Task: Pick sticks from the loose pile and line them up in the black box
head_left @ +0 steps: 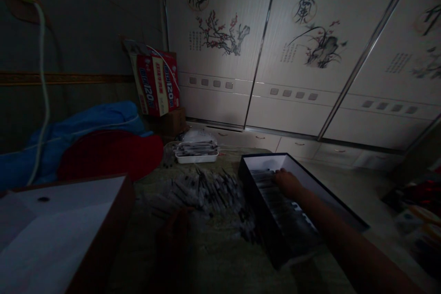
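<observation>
My right hand [287, 183] reaches into a dark open box [262, 206] with a white inside. Its fingers are closed at the far end of a row of thin dark items in clear wrappers [275, 206]; what they hold, if anything, is too dark to tell. In the dim area at the near edge of a loose pile of similar wrapped items [213, 190] is my left hand [177, 225]. Its fingers are in shadow and their shape is unclear.
A white tray [197, 158] of thin items sits behind the pile. At the left is a large open box [110, 202] with white lining, below red cloth [110, 154] and blue cloth [103, 117]. Red cartons [156, 82] stand by the sliding doors [220, 64].
</observation>
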### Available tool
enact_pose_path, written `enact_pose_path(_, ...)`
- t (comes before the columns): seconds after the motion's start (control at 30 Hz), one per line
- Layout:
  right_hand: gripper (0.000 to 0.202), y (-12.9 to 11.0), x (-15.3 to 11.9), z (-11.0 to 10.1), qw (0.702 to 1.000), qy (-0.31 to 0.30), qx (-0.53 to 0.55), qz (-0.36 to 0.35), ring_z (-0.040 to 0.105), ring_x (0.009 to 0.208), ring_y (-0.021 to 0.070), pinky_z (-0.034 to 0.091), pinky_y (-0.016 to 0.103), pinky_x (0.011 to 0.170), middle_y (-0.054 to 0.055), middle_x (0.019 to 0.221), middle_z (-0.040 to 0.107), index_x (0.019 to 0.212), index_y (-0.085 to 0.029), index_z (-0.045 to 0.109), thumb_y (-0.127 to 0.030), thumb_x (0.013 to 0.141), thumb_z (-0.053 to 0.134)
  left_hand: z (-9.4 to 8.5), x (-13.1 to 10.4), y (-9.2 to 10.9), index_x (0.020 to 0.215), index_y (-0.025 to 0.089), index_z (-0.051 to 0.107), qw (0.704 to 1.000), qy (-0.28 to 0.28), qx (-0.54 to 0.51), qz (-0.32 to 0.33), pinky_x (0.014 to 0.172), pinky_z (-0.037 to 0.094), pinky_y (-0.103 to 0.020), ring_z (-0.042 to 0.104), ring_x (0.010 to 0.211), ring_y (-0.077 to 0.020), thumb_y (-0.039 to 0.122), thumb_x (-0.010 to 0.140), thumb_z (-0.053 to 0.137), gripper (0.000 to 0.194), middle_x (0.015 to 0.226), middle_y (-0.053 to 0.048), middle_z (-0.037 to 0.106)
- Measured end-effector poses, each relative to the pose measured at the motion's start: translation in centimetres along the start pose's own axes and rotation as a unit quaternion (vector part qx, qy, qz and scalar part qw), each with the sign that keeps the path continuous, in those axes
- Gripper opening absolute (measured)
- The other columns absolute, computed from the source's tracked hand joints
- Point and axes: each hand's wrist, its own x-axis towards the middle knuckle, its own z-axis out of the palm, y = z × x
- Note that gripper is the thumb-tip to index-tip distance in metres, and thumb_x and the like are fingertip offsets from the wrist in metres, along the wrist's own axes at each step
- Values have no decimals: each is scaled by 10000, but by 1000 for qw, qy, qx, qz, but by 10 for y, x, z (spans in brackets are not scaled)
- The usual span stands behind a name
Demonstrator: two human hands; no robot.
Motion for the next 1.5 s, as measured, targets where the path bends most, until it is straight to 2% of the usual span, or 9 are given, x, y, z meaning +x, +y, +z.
enact_pose_path(0.3,317,-4,-13,-31,982,166,69,54,556,952,207,398,282,810,114,996,649,1095,-132,608,-102,870,387,0,1,-1,796,171,701,1000,10,-4,-5,541,430,-225,572,568,-166,386,797,438,340,561,8,609)
enact_pose_path(0.4,327,-36,-39,-50,961,241,125,47,566,959,187,414,273,824,90,1051,636,1150,-157,557,-230,912,344,0,1,-3,780,172,693,1000,14,-16,0,526,417,-218,543,540,-151,385,799,434,337,536,19,558)
enact_pose_path(0.5,287,-87,-68,-58,903,325,282,-15,605,872,186,444,278,773,77,966,660,1032,-183,599,-276,893,366,1,1,-5,783,170,688,999,24,-30,1,518,411,-215,522,528,-145,403,796,430,347,538,21,533)
enact_pose_path(0.67,205,-163,-80,-38,930,157,329,-39,615,671,160,410,221,573,31,734,658,803,-205,609,-190,841,409,-1,2,-6,772,166,685,999,23,-36,8,511,401,-212,502,517,-136,381,794,432,332,547,24,519)
enact_pose_path(0.8,203,-194,-59,-13,962,99,253,28,625,805,199,418,252,665,86,859,678,873,-184,630,-113,760,478,-1,3,-9,764,174,680,999,11,-31,31,538,404,-205,515,544,-135,364,813,415,330,547,29,505)
enact_pose_path(1.0,210,-208,-43,-1,968,94,217,79,632,790,235,418,300,655,139,853,677,883,-159,640,-104,754,483,2,1,-10,770,178,688,999,-5,-24,30,526,397,-214,518,529,-139,367,822,407,342,529,27,504)
enact_pose_path(1.2,186,-204,-56,1,957,120,242,105,622,753,215,419,288,621,122,852,651,859,-150,610,-143,824,427,5,-2,-6,767,192,698,999,-33,-16,24,578,420,-233,558,580,-157,369,816,426,328,559,7,566)
enact_pose_path(1.4,167,-222,-86,7,881,227,415,-22,573,749,170,426,257,651,61,830,609,856,-180,578,-251,874,428,18,-4,-11,870,173,679,987,-120,-111,-14,575,458,-255,613,641,-186,432,741,550,317,725,-44,685)
enact_pose_path(1.5,159,-230,-91,9,863,229,445,-70,564,751,153,423,241,668,48,831,600,888,-184,577,-253,878,434,22,-1,-13,697,175,640,983,-119,-137,-16,572,453,-236,612,634,-173,391,697,611,217,670,-24,665)
